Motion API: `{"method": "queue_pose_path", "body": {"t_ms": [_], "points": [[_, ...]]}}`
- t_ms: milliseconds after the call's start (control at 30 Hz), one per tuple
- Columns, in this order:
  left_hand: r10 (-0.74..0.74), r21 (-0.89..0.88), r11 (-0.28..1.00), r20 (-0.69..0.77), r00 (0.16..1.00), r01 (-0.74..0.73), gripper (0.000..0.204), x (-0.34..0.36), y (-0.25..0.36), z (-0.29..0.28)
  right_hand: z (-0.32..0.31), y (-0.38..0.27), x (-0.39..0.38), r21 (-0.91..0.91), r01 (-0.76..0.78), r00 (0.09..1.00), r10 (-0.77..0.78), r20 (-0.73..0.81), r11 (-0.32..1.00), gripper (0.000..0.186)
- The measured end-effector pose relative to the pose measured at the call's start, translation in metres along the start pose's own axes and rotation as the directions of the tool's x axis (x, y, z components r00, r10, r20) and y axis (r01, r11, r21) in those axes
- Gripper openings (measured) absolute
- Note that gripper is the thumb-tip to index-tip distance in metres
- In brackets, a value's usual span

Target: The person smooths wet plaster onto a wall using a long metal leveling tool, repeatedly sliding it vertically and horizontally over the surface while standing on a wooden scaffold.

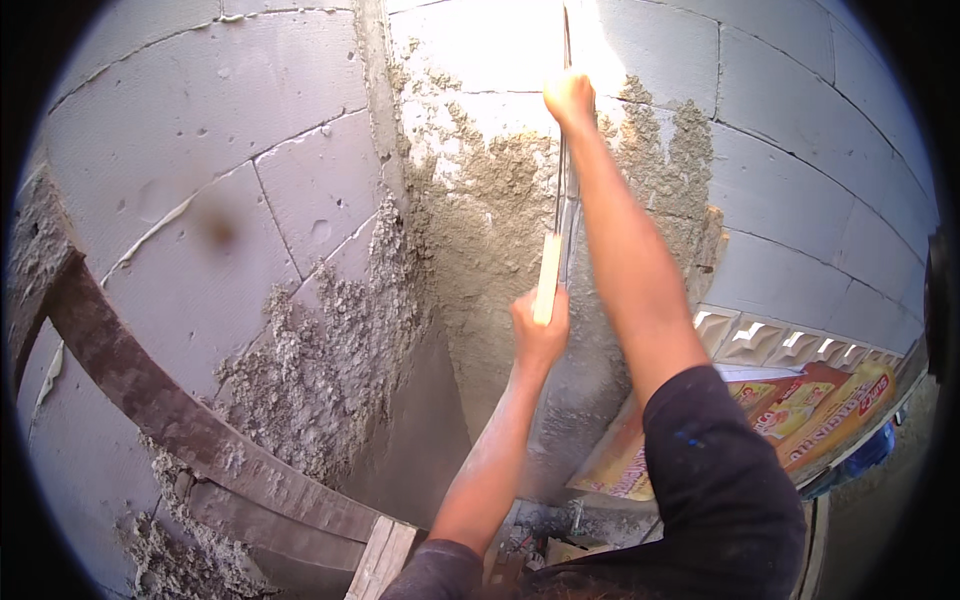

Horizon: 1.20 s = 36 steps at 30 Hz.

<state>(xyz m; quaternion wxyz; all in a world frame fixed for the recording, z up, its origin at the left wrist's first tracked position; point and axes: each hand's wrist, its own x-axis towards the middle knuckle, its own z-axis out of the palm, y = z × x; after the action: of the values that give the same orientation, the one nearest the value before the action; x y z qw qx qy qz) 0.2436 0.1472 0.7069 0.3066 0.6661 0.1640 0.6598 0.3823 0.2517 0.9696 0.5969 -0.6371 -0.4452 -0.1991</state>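
A long, narrow metal straightedge (562,200) stands almost upright against the wall in front of me. My right hand (570,98) is closed round its upper part, with the arm stretched far up. Lower down, my left hand (540,325) is wrapped round the same bar, beside a pale yellow strip (548,270) on its edge. Behind the bar, rough wet grey mortar (480,190) covers part of the block wall. The bar's top runs out of the picture, and its lower end is hard to make out behind my left hand.
Grey block walls (290,60) meet in a corner left of the bar, with lumpy mortar (320,370) on the left one. A dusty brown beam (200,430) crosses at lower left. To the right are pierced blocks (750,340) and a colourful printed sheet (820,410).
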Motion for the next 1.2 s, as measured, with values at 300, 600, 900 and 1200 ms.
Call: {"method": "queue_pose_path", "body": {"t_ms": [300,600,900,1200], "points": [[-0.376,0.084,0.924,0.03,0.926,0.372,0.025,-0.169,-0.01,-0.029,0.015,0.102,-0.167,0.046,-0.341,0.923,0.325,0.207,0.939,0.041],[-0.064,-0.017,0.998,-0.023,0.998,0.063,0.027,-0.001,0.051,-0.005,-0.02,0.0,0.027,0.106,-0.033,0.994,0.021,0.111,0.994,0.03],[-0.177,0.224,0.962,0.072,0.982,0.157,0.023,-0.152,-0.051,-0.044,0.032,0.086,-0.16,0.063,-0.282,0.957,0.277,0.08,0.957,0.034],[-0.397,0.195,0.907,0.104,0.912,0.373,0.024,-0.243,-0.031,-0.047,0.011,0.142,-0.244,0.049,-0.304,0.943,0.294,0.155,0.951,0.032]]}}
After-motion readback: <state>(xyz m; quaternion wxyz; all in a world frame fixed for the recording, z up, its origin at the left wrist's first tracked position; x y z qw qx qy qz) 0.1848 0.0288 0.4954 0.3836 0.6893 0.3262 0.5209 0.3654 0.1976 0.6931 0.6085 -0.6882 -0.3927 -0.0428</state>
